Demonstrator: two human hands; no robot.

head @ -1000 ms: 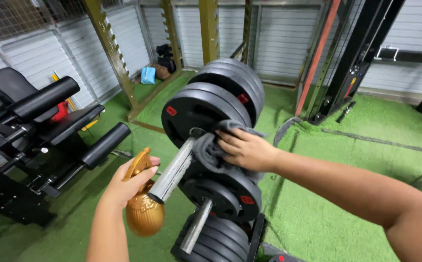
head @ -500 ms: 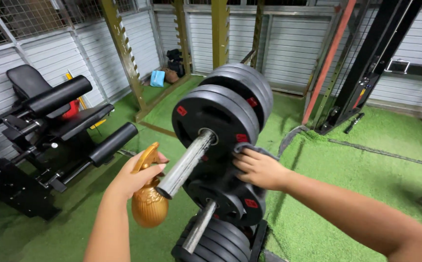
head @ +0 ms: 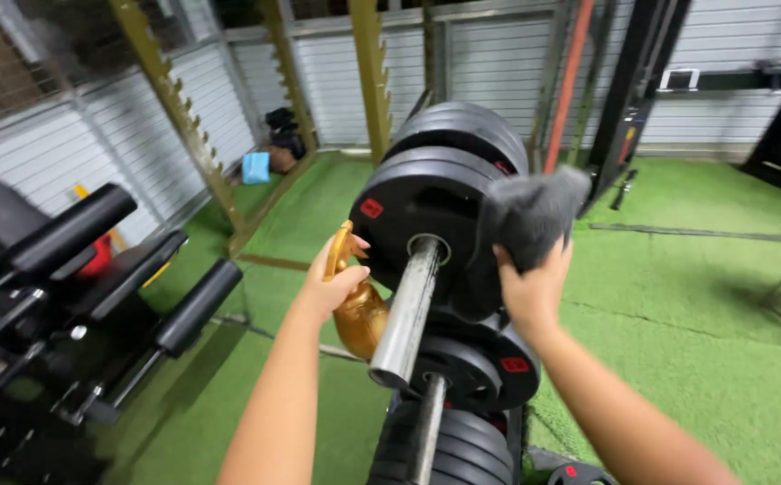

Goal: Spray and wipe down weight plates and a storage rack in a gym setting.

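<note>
A grey cloth [head: 534, 216] is bunched in the closed fingers of the right hand [head: 532, 292] and pressed against the edge of the top black weight plate [head: 413, 216], just beside the steel peg [head: 408, 310] of the plate rack. An amber spray bottle [head: 357, 310] is gripped around its neck by the left hand [head: 329, 283], left of the peg. Half a second earlier the cloth was held lower, on the smaller plate [head: 480, 364]; it has since been raised. The bottle's nozzle is hidden behind the fingers, and the rack's base is cut off by the frame edge.
</note>
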